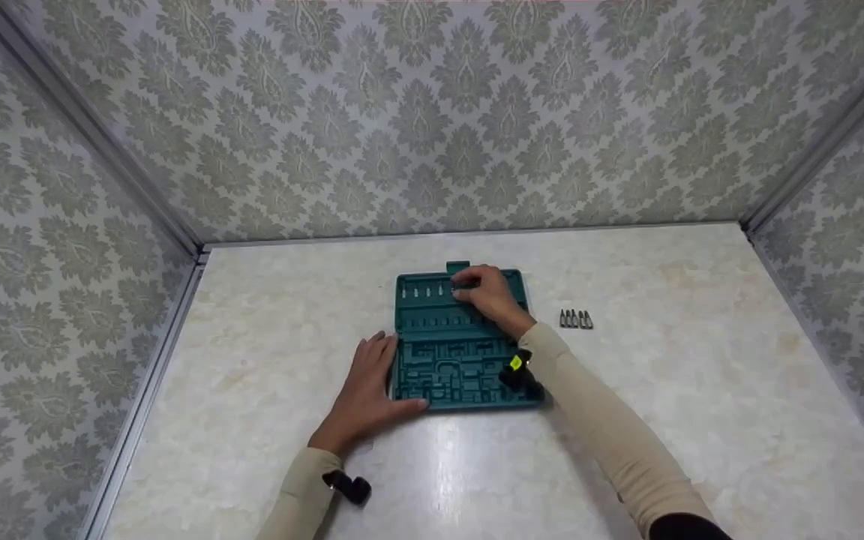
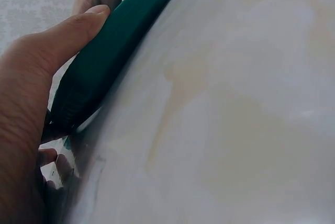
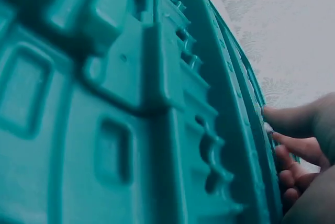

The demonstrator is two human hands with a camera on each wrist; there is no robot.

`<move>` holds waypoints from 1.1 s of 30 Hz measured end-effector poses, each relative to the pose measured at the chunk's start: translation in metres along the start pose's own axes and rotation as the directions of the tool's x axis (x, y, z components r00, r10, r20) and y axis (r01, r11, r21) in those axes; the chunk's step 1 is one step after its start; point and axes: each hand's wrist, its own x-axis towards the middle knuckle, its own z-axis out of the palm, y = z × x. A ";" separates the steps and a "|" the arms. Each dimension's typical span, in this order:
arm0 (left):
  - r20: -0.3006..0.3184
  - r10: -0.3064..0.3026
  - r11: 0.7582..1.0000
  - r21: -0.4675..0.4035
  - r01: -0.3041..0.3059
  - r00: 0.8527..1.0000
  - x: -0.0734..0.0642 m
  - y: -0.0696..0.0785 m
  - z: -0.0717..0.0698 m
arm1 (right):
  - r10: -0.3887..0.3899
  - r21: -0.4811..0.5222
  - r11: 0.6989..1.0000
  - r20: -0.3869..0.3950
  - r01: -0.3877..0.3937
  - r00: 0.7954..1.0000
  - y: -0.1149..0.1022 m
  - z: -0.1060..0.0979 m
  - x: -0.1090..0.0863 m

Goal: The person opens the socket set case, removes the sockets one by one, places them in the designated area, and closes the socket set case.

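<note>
A green plastic bit case [image 1: 469, 409] lies unfolded on the table. My right hand [image 1: 486, 292] is over its far half, thumb and forefinger pinching a small screwdriver bit [image 3: 268, 128] at the upper row of slots. Just left of those fingers, several bits [image 1: 427, 292] stand in that row. The bit in my fingers is mostly hidden. My left hand [image 1: 368, 386] rests against the near left corner of the case, its thumb [image 2: 97, 17] on the front rim and its straight fingers along the left side.
Several loose bits [image 1: 576, 319] lie in a short row on the table [image 1: 702, 375], right of the case. Moulded recesses [image 1: 447, 367] fill the near half of the case. Patterned panels [image 1: 432, 127] enclose the table at the back and sides.
</note>
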 end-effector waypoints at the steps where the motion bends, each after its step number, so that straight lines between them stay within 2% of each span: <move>1: -0.003 0.006 1.000 0.001 -0.006 1.000 0.000 0.000 0.000 | -0.009 0.019 1.000 -0.010 0.009 1.000 0.000 0.001 -0.001; 3: -0.009 0.018 1.000 0.004 -0.018 1.000 -0.001 0.000 0.000 | -0.038 0.005 0.999 -0.018 0.038 0.999 0.000 0.002 -0.002; 6: -0.010 0.027 1.000 0.008 -0.027 1.000 -0.001 0.000 0.000 | -0.085 -0.081 0.993 -0.036 0.082 0.996 0.002 0.005 -0.003; 9: -0.012 0.030 0.999 0.012 -0.030 0.999 0.000 0.000 0.002 | -0.100 -0.115 0.989 -0.066 0.092 0.993 0.003 0.006 -0.003; 12: -0.014 0.032 0.999 0.014 -0.032 0.999 0.001 0.000 0.003 | -0.097 -0.082 0.993 -0.107 0.088 0.990 0.005 0.005 -0.002; 17: -0.004 0.017 1.000 0.018 -0.017 1.000 0.002 0.002 0.003 | -0.081 0.097 0.991 -0.158 0.097 0.984 0.000 -0.004 -0.001; 19: -0.001 0.010 1.000 0.019 -0.010 1.000 0.001 0.002 0.004 | -0.077 0.132 0.986 -0.164 0.099 0.983 -0.004 -0.010 -0.003; 27: 0.004 -0.014 1.000 0.011 0.014 1.000 0.000 0.000 0.002 | -0.094 0.147 0.983 -0.125 0.113 0.988 -0.009 -0.030 -0.025; 33: 0.000 -0.016 1.000 0.024 0.016 1.000 -0.001 0.001 0.000 | -0.090 0.114 0.988 -0.150 0.108 0.985 -0.008 -0.046 -0.041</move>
